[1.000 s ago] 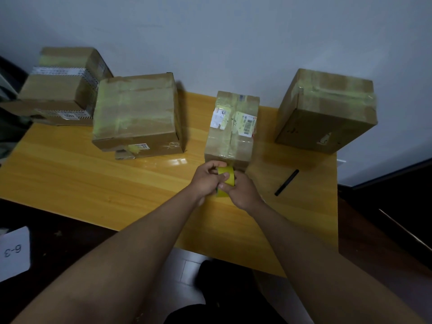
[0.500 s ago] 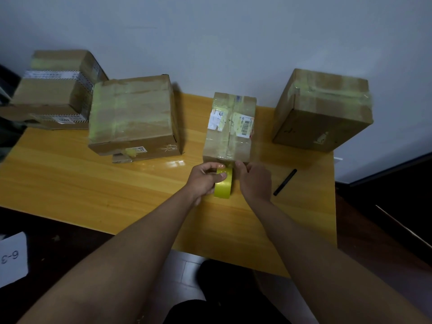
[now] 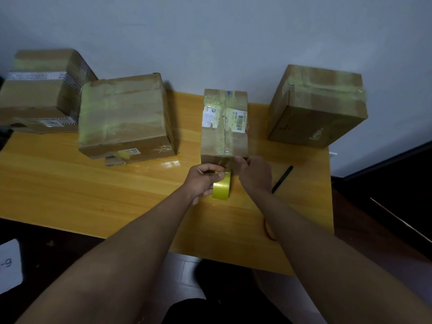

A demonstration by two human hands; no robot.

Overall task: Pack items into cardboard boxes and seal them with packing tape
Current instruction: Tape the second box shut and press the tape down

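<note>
The tape roll (image 3: 222, 187) stands on edge just in front of the small box (image 3: 225, 127), whose long axis runs away from it. Left hand (image 3: 203, 181) grips the roll; right hand (image 3: 254, 175), nearer the box, seems to pinch the tape end.

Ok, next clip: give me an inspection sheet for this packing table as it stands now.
Surface: wooden table, glossy, partly bare.
Job's things: small box with labels, at the centre; yellow tape roll on edge in front of it; large box to its left; another box at the right; a fourth box at the far left.
Clutter: black pen; red band by the right forearm.
Hands: left hand grips the tape roll; right hand pinches at the small box's near edge, the tape end too unclear to confirm.
Cables: nothing seen.
Surroundings: plain wall; white numbered card on the dark floor.
</note>
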